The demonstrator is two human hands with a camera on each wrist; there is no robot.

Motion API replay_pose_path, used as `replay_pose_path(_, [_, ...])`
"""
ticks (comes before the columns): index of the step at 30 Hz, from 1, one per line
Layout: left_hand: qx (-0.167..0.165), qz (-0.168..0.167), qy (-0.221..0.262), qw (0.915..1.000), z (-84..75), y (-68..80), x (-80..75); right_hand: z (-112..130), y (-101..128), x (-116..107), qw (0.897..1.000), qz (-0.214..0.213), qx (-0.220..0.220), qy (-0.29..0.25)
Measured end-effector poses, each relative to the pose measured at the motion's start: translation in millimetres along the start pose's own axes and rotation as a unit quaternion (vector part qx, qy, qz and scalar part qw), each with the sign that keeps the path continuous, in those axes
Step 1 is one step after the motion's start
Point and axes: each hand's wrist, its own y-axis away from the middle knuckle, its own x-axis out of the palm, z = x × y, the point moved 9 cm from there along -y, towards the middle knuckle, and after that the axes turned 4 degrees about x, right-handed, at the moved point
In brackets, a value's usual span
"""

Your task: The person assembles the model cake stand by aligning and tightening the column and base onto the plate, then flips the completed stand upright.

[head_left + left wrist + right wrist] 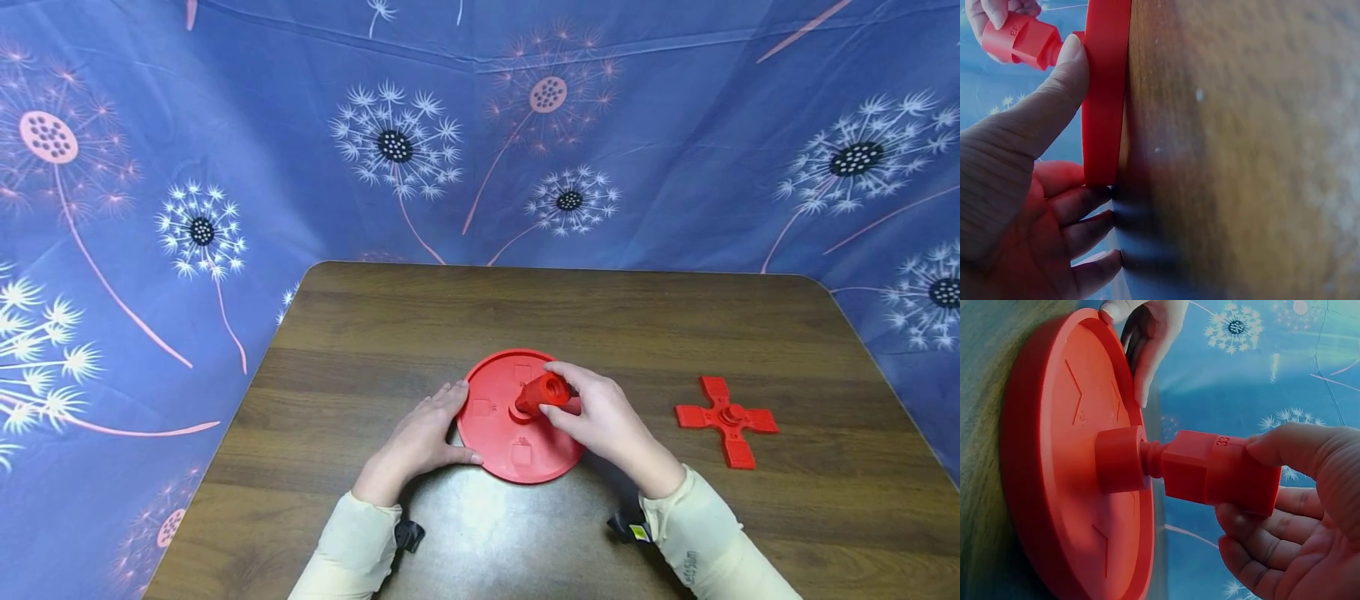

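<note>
Red peg [543, 392]: pinched by right hand [600, 417], its narrow end seated in the hub of the red disc [517, 454], long axis tilted up and right. Disc: flat on bench [375, 333], centre-near. Left hand [420, 442]: fingers spread, steadying the disc's left rim.

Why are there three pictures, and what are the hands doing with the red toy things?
All three pictures show one moment, taken by three cameras a person wears. The big picture comes from a head camera looking down at a brown table. The other two come from cameras on each wrist, so they look sideways and very close. The left hand rests against the edge of a round red disc lying flat on the table. The right hand holds a chunky red peg that goes into the disc's middle. A red cross-shaped piece lies alone nearby.
</note>
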Motion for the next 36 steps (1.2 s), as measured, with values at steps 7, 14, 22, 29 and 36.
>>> replay_pose_path(7, [-0.003, 0.0, 0.005, 1.0, 0.4, 0.7, 0.7, 9, -7, 8, 0.999, 0.018, -0.033, 0.004])
replay_pose_path(14, [-0.003, 0.003, 0.007, 1.0, -0.6, 0.4, 1.6, 11, -8, 17, 0.996, 0.056, -0.068, 0.004])
replay_pose_path(22, [-0.002, 0.002, 0.008, 1.0, -0.8, 0.7, 1.5, 10, -7, 22, 0.994, 0.074, -0.083, -0.017])
replay_pose_path(29, [-0.007, 0.005, 0.012, 0.9999, -0.5, 1.0, 0.9, 2, -10, 19, 0.998, 0.026, -0.033, -0.048])
replay_pose_path(36, [-0.016, 0.008, 0.017, 0.9997, -0.3, 0.8, 1.5, -4, -9, 20, 0.998, -0.042, 0.004, -0.053])
